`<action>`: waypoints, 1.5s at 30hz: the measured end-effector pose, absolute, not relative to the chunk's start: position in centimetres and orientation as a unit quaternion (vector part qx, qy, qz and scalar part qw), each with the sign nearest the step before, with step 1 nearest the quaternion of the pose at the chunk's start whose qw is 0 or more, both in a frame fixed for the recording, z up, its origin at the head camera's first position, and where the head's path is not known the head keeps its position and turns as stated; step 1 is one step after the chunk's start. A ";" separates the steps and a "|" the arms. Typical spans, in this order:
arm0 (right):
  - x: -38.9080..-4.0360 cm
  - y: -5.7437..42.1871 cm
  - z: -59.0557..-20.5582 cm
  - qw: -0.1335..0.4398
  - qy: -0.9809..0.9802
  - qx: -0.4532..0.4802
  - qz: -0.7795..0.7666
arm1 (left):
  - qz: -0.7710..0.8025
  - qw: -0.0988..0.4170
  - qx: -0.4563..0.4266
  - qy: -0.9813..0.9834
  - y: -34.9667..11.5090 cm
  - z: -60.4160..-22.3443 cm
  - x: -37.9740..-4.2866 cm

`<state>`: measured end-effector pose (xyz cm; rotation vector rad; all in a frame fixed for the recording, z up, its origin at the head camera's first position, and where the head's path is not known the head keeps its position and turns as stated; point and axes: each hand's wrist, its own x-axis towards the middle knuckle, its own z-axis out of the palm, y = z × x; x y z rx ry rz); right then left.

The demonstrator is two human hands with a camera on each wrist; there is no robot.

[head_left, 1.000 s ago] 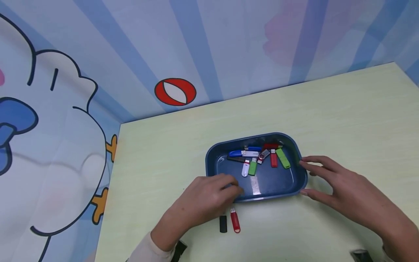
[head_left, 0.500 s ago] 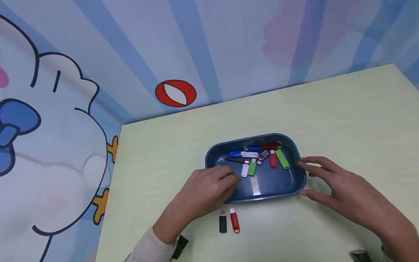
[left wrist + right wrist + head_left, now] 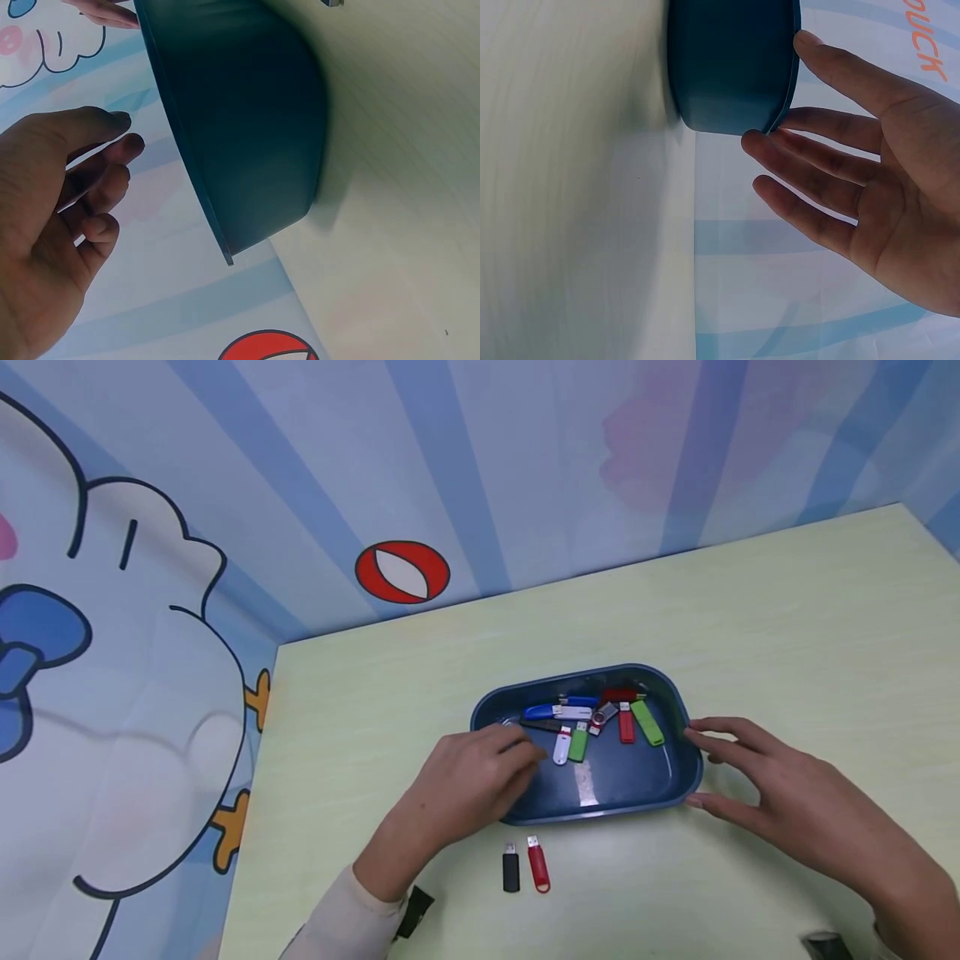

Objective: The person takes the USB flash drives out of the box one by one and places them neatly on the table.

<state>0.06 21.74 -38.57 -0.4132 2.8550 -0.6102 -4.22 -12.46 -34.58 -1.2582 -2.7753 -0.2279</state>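
A dark blue plastic box (image 3: 622, 789) stands on the table, holding several USB sticks, among them a green USB stick (image 3: 648, 723), a red USB stick (image 3: 627, 724) and a white USB stick (image 3: 562, 747). Above its left end hovers my left hand (image 3: 480, 781), fingers loosely curled. In the left wrist view that hand (image 3: 67, 187) holds nothing, and a gap shows between thumb and index fingertip. My right hand (image 3: 787, 793) touches the box's right end with fingertips and thumb. From the right wrist, its fingers look spread and relaxed along the rim.
In front of the box, a black USB stick (image 3: 511, 870) and a red USB stick with a ring end (image 3: 538, 867) lie side by side on the pale table (image 3: 360, 710). A printed backdrop (image 3: 525, 460) rises behind the table's far edge.
My left hand has shifted slightly up and left, uncovering the metal plug of the black USB stick and more of the box's near wall. The right hand and box stay put.
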 end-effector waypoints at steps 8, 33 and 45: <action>0.1 21.8 -38.5 0.095 0.963 -0.140 -0.208 | -0.069 0.037 -0.398 -0.914 -12.1 -34.6 -4.8; 0.0 21.9 -38.6 0.096 0.964 -0.139 -0.207 | -0.042 0.010 -0.355 -0.934 -11.5 -34.9 -7.4; 0.1 21.9 -38.6 0.083 0.962 -0.147 -0.215 | -0.028 -0.008 -0.331 -0.943 -11.6 -36.0 -9.0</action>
